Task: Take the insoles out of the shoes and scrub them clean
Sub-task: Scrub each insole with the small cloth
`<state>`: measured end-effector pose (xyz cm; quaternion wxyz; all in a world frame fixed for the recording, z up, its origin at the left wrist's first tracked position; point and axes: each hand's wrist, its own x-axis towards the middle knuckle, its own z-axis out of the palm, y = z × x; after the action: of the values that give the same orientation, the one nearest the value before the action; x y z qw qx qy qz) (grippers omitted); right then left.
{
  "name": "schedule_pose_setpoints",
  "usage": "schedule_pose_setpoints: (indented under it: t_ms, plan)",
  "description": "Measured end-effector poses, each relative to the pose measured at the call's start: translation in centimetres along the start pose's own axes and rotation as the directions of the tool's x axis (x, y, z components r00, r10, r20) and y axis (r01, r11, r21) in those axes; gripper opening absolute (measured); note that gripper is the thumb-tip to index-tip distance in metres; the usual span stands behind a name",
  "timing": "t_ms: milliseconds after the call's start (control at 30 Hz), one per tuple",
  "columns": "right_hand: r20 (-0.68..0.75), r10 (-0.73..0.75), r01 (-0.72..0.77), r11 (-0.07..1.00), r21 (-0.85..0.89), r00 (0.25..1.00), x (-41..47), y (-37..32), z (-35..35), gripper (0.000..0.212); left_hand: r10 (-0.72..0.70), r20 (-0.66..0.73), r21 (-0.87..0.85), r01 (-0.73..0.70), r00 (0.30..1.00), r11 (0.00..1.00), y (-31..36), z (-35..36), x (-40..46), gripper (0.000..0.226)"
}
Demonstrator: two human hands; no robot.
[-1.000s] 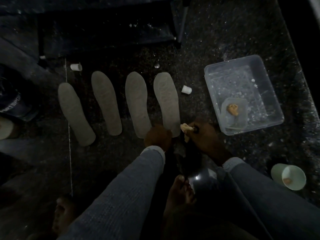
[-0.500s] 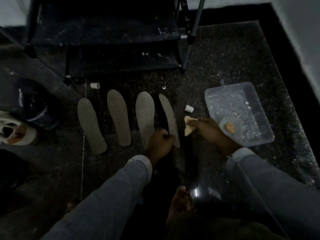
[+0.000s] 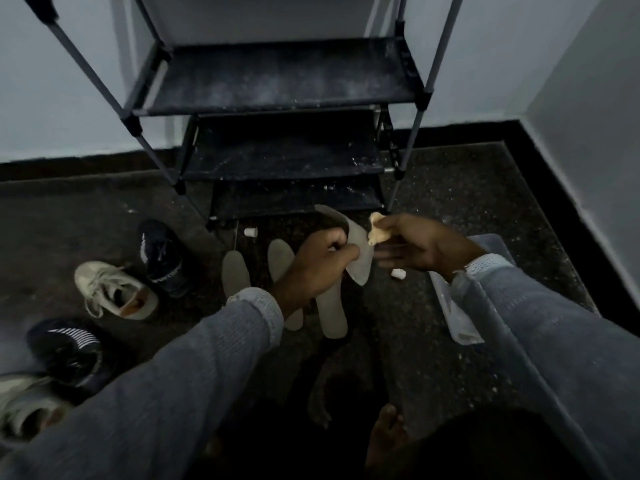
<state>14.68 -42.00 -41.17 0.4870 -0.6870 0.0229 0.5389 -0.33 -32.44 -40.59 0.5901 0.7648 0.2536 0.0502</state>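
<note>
While left hand grips an insole, right hand pinches a sponge; shoe lettering unreadable.

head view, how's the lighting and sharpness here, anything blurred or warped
Head view: dim and underexposed, the floor nearly black; the left hand gripping the lifted insole and the right hand holding the sponge look motion-softened; wide-angle distortion splays the shoe rack poles outward; the dark shoes lose detail in shadow.

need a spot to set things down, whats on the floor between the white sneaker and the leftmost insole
In the head view, only the dark sneaker lies between the white sneaker and the leftmost insole.
</note>
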Motion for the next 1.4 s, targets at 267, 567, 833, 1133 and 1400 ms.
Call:
schedule_pose_setpoints:
  t_ms: [267,567,833,1133,1400]
  plan:
    - [-0.196,-0.298,0.352,0.861,0.368,0.934,-1.7,-1.4,4.3,0.004,-0.128,0.140,-0.053,0.137,0.982,0.989,3.2,-4.3,-3.1,0.019]
    - [-0.207,-0.495,0.536,0.796,0.282,0.844,-5.4,-1.9,6.3,0.004,-0.288,-0.021,-0.384,0.258,0.957,0.887,4.4,-7.7,-2.7,0.046]
    - [-0.038,-0.543,0.540,0.822,0.183,0.839,-7.2,-2.6,7.8,0.009,-0.252,-0.224,-0.699,0.025,0.941,0.714,4.8,-9.4,-1.0,0.035]
    - [-0.022,-0.622,0.616,0.779,-0.114,0.783,-8.8,-2.9,8.3,0.008,-0.250,-0.246,-0.792,-0.046,0.936,0.609,6.0,-9.1,-1.2,0.026]
    - [-0.244,-0.849,0.784,0.526,-0.329,0.468,-7.7,-4.5,7.8,0.010,-0.277,-0.149,-0.759,0.070,0.949,0.648,6.2,-8.4,-1.4,0.028]
